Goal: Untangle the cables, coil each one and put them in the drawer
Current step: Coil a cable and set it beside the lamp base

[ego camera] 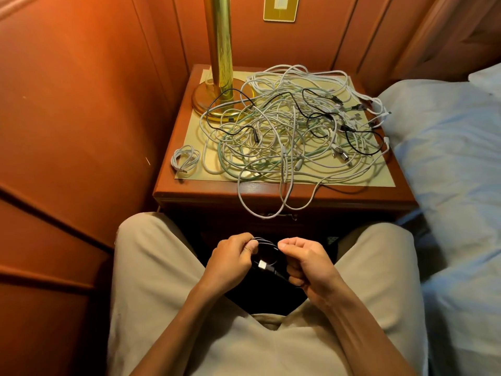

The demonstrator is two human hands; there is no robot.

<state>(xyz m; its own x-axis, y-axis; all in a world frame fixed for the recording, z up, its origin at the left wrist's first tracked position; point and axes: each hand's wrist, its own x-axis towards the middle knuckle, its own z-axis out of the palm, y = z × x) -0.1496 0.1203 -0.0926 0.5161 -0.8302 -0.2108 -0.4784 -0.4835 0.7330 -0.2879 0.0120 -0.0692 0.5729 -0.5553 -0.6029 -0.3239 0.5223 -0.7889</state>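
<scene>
- Left hand (pixel 230 260) and right hand (pixel 306 263) both pinched the black cable (pixel 267 249), apparently coiled; it spanned left-right between them.
- Tangled pile (pixel 292 131) lay far, on the counter (pixel 271 192).

You are sitting in a bedroom, by the look of it a hotel room or an older wood-fitted home. A bed with pale blue bedding (pixel 447 164) lies just beside a wooden nightstand (pixel 284 194) that carries a brass lamp (pixel 221 66). Reddish wood panelling (pixel 81 90) lines the walls, with a brass switch plate (pixel 280 8) above the nightstand.
</scene>
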